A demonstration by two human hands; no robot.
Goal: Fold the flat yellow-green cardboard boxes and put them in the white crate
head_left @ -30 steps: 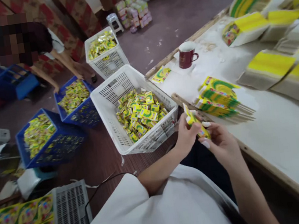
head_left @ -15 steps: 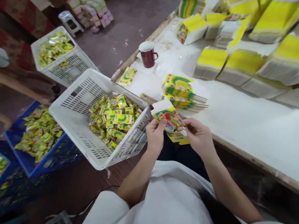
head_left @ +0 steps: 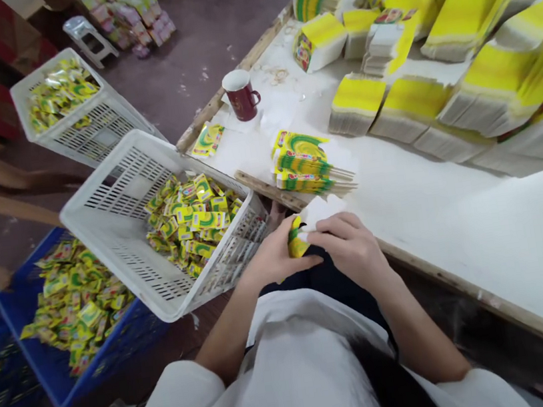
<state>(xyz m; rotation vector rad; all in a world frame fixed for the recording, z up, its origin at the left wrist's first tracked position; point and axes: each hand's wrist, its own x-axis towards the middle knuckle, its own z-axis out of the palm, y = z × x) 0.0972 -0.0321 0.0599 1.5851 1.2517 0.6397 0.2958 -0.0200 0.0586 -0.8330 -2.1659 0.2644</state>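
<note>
"How does each grip stand?"
"The left hand [head_left: 275, 255] grasps a yellow-and-white card piece [head_left: 298, 245], just below the frame's centre; the right hand [head_left: 356, 249] pinches its white part with bent fingers."
"Which step is that?"
"Folding or opening the card, I'd judge."
"And the next move calls for what?"
"A steady left hold while the right works the white part without creasing it, I'd say."
"Around them?"
"A white crate [head_left: 100, 207] of packets [head_left: 197, 217] left of centre; fanned cards [head_left: 302, 165] on the surface [head_left: 458, 238] just above the hands; a mug [head_left: 240, 96] at upper middle."
</note>
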